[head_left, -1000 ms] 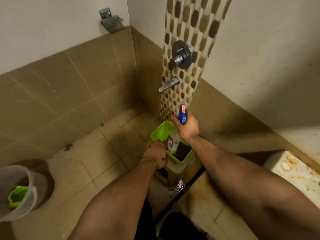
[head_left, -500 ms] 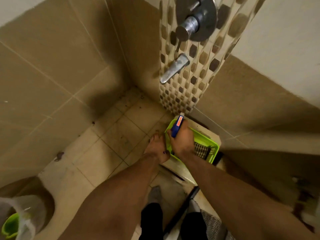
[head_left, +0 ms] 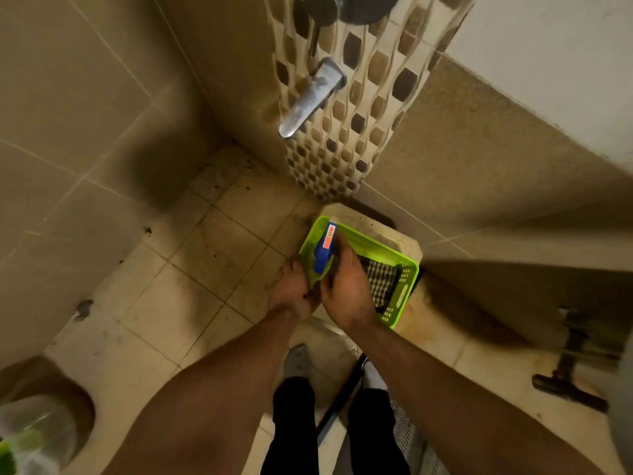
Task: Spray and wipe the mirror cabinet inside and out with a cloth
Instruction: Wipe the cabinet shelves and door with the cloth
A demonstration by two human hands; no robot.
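Note:
A spray bottle with a blue trigger head [head_left: 325, 248] stands in the left end of a green plastic basket [head_left: 406, 289]. My right hand [head_left: 346, 289] grips the bottle just below the head, and its body is hidden by the hand. My left hand [head_left: 294, 289] is at the basket's near left corner with its fingers curled at the rim. A dark checked cloth [head_left: 380, 279] lies in the basket's right half. No mirror cabinet is in view.
The basket sits on a pale stool [head_left: 380, 222] in a tiled corner, under a metal tap spout [head_left: 308, 97]. A clear bucket with a green mug [head_left: 34, 437] stands at the lower left. A rusty metal fitting [head_left: 565, 371] is at the right. My feet [head_left: 298, 361] are below.
The view has tilted down and closer to the basket. My right hand has lowered the spray bottle into the basket, while my left hand has stayed at the basket's corner.

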